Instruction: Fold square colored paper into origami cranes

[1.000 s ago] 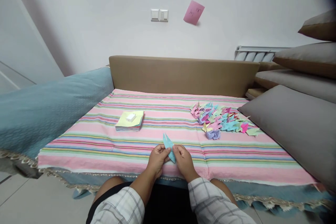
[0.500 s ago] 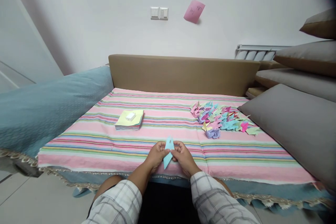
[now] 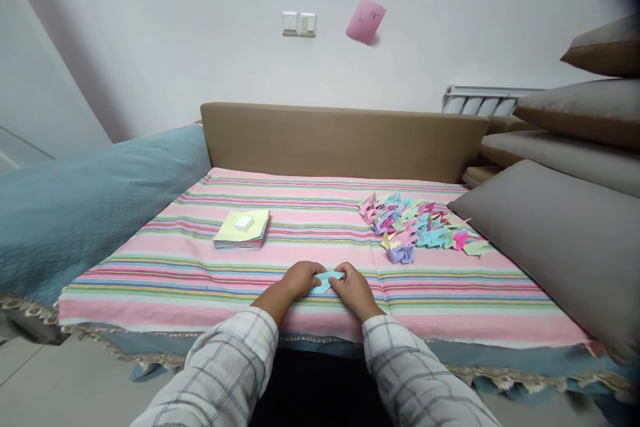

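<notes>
A folded light blue paper piece (image 3: 327,279) lies on the striped cloth (image 3: 200,273), pinched from both sides. My left hand (image 3: 299,279) presses its left end with curled fingers. My right hand (image 3: 353,289) holds the right end, fingers closed on it. A stack of coloured square paper sheets (image 3: 241,230) with a small white block (image 3: 244,221) on top sits to the far left. A pile of several folded paper cranes (image 3: 417,229) lies to the far right.
Grey cushions (image 3: 555,240) lean at the right. A blue blanket (image 3: 85,207) drapes the left side. A tan backrest (image 3: 340,140) runs along the far edge. On the wall hang a pink note (image 3: 365,21) and light switches (image 3: 299,23).
The blue paper was held upright in the air; both hands have moved forward and lowered it flat onto the cloth.
</notes>
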Demonstrator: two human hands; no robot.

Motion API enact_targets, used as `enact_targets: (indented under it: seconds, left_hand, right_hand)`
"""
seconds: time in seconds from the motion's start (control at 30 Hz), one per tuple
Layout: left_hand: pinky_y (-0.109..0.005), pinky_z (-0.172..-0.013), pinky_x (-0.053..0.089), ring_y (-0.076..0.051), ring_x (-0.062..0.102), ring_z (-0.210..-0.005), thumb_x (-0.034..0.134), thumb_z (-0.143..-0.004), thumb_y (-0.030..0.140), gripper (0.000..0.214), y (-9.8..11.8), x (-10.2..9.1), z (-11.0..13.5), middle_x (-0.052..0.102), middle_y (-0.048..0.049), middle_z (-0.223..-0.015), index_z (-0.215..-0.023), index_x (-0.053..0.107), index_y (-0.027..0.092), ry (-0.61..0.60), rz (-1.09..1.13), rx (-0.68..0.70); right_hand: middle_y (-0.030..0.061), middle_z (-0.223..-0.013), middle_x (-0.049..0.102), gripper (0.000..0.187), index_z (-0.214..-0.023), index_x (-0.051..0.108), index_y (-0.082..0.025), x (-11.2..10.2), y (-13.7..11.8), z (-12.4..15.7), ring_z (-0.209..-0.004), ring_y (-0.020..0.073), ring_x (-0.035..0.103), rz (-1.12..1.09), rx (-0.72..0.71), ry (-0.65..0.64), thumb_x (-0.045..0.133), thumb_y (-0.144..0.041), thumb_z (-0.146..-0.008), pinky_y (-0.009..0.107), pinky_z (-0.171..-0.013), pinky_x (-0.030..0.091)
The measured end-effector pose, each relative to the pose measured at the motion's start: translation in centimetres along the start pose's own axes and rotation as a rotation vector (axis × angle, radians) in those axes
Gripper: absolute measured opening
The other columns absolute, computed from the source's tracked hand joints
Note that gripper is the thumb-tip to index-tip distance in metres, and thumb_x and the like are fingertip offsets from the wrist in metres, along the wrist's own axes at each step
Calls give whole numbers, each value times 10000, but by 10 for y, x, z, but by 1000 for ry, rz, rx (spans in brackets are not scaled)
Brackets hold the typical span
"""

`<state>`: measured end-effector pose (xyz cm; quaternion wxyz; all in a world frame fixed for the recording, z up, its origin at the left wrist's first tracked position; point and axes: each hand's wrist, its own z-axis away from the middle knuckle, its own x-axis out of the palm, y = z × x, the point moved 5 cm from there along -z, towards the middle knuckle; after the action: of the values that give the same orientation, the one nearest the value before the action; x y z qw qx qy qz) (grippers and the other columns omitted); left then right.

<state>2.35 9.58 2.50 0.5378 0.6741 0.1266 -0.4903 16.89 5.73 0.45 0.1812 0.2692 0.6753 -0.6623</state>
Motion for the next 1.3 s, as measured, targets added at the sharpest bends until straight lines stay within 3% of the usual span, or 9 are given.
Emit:
enact_targets:
  seconds: [0.17,0.3,0.4,0.57,0.7,0.87,1.13,1.3]
  left_hand:
    - [-350,-887,380,-244,531,-1007,638,-715,148,301,7,1,7,629,-65,-1029,-1010,645,209,110,-193,80]
    - [-317,-801,416,-197,551,-868,516,-849,186,129,10,15,22,635,-51,-872,-861,644,193,222,-440,258]
    - [-305,-801,431,-181,571,-858,468,-893,227,175,6,21,32,656,-46,-878,-890,639,191,299,-384,320]
    - [-334,-819,458,-208,598,-912,601,-815,378,288,1,20,39,678,-55,-968,-1038,622,198,381,-285,350]
    - [-326,-800,468,-188,612,-871,508,-878,295,207,3,21,39,689,-45,-910,-1002,652,213,439,-306,382]
    - [-313,-774,476,-180,606,-855,506,-878,291,216,3,26,40,685,-42,-892,-1011,668,241,462,-364,434]
    - [-292,-733,457,-169,586,-830,499,-883,281,204,4,27,40,665,-36,-861,-948,691,255,456,-423,443]
    - [-280,-722,445,-160,566,-808,485,-890,285,214,8,26,41,648,-38,-854,-932,692,251,442,-427,427]
  right_hand:
    - [-6,-762,635,201,-945,585,-220,-1,2,-6,-668,148,567,75,-17,-43,552,-303,-764,249,-646,389]
    - [1,-763,622,251,-973,593,-193,-2,5,-15,-676,151,558,48,-29,-91,579,-281,-738,259,-665,397]
    - [-5,-732,601,273,-982,595,-175,-4,10,-20,-666,144,546,-4,-34,-140,580,-309,-745,255,-650,400]
    - [-51,-668,545,432,-1093,539,-172,0,16,-18,-598,114,515,-172,-54,-301,635,-277,-685,222,-581,390]
    - [-31,-696,582,307,-996,584,-188,1,14,-17,-631,124,541,-81,-58,-220,594,-246,-695,226,-606,400]
    - [1,-781,646,145,-811,636,-204,-3,7,-18,-724,153,580,21,-99,-101,579,-227,-679,249,-681,419]
    - [7,-727,638,183,-793,649,-171,-10,19,-26,-667,149,588,4,-79,-67,554,-155,-637,242,-632,444]
    - [68,-919,638,228,-808,655,-167,-12,14,-19,-892,196,587,52,-138,33,492,-102,-663,314,-813,450]
